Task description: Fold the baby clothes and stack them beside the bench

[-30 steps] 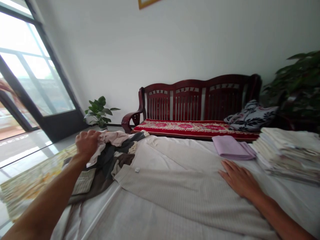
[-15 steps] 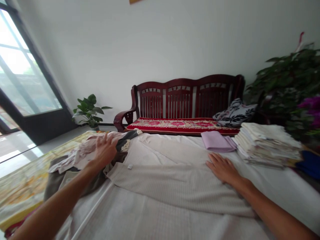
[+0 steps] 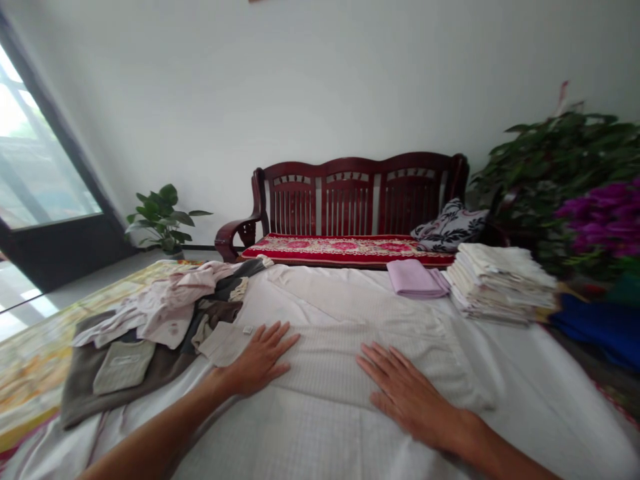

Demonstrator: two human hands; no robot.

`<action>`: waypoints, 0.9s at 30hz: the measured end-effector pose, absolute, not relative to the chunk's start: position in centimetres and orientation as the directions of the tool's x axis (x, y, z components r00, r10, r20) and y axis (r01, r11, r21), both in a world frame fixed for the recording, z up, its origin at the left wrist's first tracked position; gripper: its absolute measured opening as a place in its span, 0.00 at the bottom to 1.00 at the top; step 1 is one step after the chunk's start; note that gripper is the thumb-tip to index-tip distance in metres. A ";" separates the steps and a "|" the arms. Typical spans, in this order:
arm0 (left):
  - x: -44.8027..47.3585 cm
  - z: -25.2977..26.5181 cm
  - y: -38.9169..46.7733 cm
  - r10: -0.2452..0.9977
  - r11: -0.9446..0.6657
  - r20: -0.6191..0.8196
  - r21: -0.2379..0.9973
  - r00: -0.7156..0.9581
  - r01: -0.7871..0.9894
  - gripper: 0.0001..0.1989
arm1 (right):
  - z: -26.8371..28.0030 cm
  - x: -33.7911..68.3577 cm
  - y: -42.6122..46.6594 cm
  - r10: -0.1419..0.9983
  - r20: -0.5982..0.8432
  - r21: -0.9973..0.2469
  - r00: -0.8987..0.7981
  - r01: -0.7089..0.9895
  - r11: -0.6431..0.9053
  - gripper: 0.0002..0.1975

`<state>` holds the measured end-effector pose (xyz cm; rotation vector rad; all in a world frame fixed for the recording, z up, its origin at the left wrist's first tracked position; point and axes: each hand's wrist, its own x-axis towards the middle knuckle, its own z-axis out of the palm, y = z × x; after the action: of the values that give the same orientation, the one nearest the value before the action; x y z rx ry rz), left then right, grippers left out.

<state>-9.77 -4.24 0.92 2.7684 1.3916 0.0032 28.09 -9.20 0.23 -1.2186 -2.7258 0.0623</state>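
Pale ribbed trousers lie spread on a white sheet, their legs toward the left and the gathered waist end toward the right. A small white tag shows near one leg's end. Flat on the nearer leg, fingers spread, rests my left hand. My right hand lies palm down on the same cloth farther right, its fingers stretched out. Neither hand grips anything.
Left of the trousers lies a heap of loose clothes, with a small folded beige cloth. At the far right stand a folded lilac cloth and a stack of folded whitish clothes. Behind is a wooden bench.
My left hand has moved right and down from above the clothes heap onto the trouser leg. My right hand has slid left and nearer along the cloth. The view has shifted slightly.
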 end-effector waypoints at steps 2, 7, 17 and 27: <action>-12.1 0.6 -4.0 0.824 -0.567 -0.001 0.006 0.567 0.824 0.30 | 0.6 28.9 -9.5 0.745 0.142 -0.091 -0.652 0.741 0.665 0.27; -16.1 0.5 -3.4 0.851 -0.507 0.087 -0.119 0.518 0.854 0.28 | 2.0 28.4 -11.2 0.671 0.244 -0.089 -0.701 0.672 0.735 0.24; -21.9 4.1 -1.8 0.895 0.050 0.441 -0.248 0.067 0.967 0.25 | 0.3 27.1 -11.7 0.600 0.470 -0.011 -0.647 0.676 0.737 0.16; -31.2 12.8 0.2 0.592 0.488 0.458 0.451 -0.663 0.748 0.28 | 0.1 27.5 -11.5 0.566 0.502 -0.018 -0.654 0.646 0.763 0.16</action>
<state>-31.25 0.19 12.78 1.3381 2.9120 1.0905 27.51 -11.47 0.11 -0.9123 -2.4705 -0.2217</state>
